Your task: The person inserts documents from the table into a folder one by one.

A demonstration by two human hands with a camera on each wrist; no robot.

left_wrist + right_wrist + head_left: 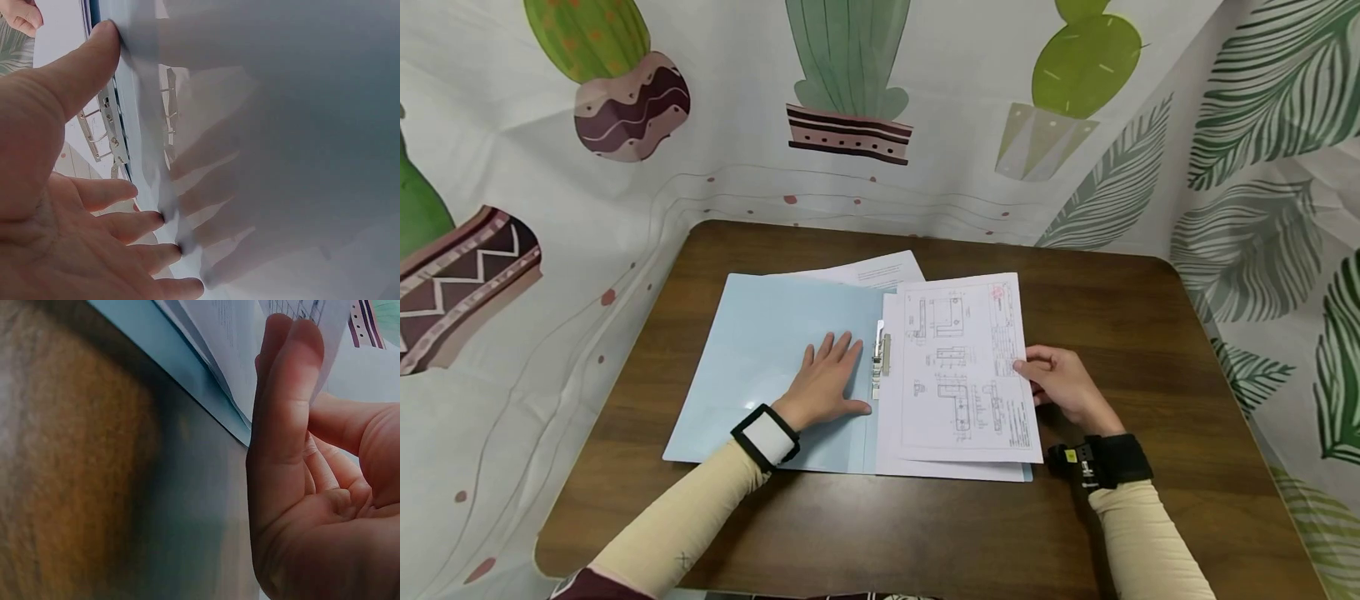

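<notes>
A light blue folder (745, 333) lies spread out on the table. My left hand (823, 383) rests on its left cover with straight, spread fingers, the thumb beside the spine. Along the spine runs a metal binder clip (881, 360), its prongs also visible in the left wrist view. Over the right cover lie white papers (955, 468), topped by a technical drawing sheet (962, 350) with line diagrams and a small red mark. My right hand (1063, 387) pinches this sheet's right edge between thumb and fingers. In the right wrist view the sheet's edge rises above the other papers.
Another printed sheet (887, 271) sticks out behind the folder's top edge. The dark wooden table (1112, 317) has rounded corners. A white cloth (730, 100) with cactus and leaf prints hangs behind and around it.
</notes>
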